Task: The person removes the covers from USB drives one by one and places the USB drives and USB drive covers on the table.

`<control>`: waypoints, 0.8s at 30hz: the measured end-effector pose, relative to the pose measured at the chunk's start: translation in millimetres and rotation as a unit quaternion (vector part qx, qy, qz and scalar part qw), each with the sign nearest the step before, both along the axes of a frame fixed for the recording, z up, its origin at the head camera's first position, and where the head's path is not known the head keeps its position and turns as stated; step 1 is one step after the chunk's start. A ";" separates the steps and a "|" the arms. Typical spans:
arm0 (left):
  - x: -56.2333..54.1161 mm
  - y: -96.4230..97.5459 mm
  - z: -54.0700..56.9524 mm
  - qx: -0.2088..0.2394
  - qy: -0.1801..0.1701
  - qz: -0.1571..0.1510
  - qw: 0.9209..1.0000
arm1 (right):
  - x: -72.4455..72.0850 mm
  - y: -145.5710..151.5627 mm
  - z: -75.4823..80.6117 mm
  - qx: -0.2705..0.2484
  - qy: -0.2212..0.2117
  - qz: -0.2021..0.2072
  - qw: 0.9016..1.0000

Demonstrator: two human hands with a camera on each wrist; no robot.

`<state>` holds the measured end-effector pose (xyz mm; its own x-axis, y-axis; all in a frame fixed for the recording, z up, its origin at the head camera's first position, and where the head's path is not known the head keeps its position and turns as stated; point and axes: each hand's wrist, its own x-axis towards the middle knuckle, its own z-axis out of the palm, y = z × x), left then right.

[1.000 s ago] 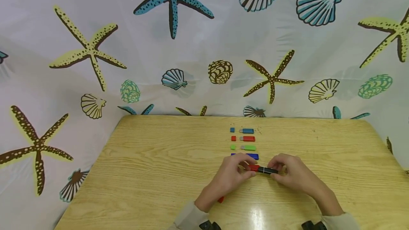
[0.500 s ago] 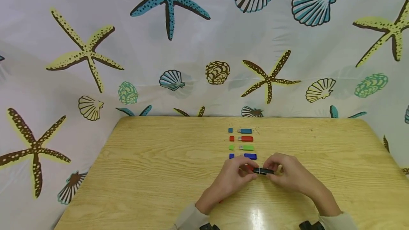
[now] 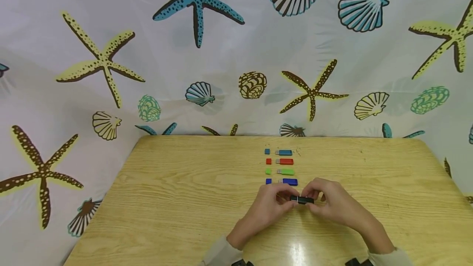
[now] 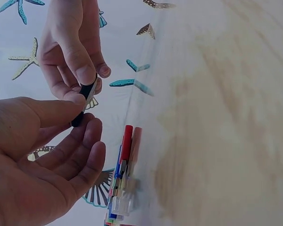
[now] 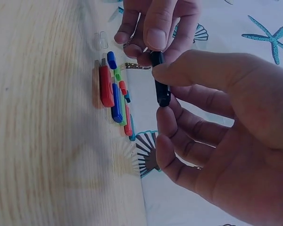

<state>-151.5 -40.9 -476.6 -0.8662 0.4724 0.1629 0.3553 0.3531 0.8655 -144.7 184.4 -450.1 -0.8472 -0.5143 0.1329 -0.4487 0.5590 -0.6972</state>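
Note:
A black USB stick point(image 3: 302, 200) with a pale band across it is held just over the table by both hands. My left hand point(image 3: 267, 204) pinches its left end between thumb and fingers, while my right hand point(image 3: 334, 203) pinches the right end. Up close in the right wrist view, the black stick point(image 5: 160, 82) lies between the thumbs, partly covered by fingertips. A red USB stick point(image 5: 105, 86), its metal plug bare, lies on the table with a clear cap point(image 5: 103, 40) off its plug end; the head view has it hidden behind my left hand.
Beyond the hands runs a column of uncapped USB sticks: teal point(image 3: 285, 152), red point(image 3: 286, 161), green point(image 3: 287, 172) and dark blue point(image 3: 290, 182). Their matching caps, such as the red cap point(image 3: 268, 161), lie to the left. A patterned curtain point(image 3: 229, 52) stands behind the wooden table point(image 3: 177, 188).
The black stick has shifted slightly left, and my right hand has come closer to my left. The red stick's body, visible beside it earlier, is now covered in the head view.

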 end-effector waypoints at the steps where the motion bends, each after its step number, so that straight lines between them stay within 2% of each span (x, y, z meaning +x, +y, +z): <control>1: 0.4 -0.2 0.8 0.002 -0.001 0.002 1.000 | 0.3 -0.2 0.0 0.000 0.003 -0.001 1.000; 8: -0.8 -4.5 5.2 0.007 0.002 0.017 1.000 | 2.3 -4.9 -1.3 -0.006 0.019 -0.006 1.000; 14: -4.1 -10.6 9.3 0.009 0.003 0.013 1.000 | 2.2 -8.5 -0.5 -0.022 0.036 -0.013 0.999; 24: -4.0 -17.1 19.7 0.026 0.007 0.008 1.000 | 5.0 -15.1 3.0 -0.057 0.092 -0.020 0.994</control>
<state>-155.5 -58.0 -456.9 -0.8713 0.4488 0.1984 0.3617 0.3143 0.8777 -139.8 169.3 -447.1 -0.8227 -0.4533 0.3430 -0.5535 0.5015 -0.6649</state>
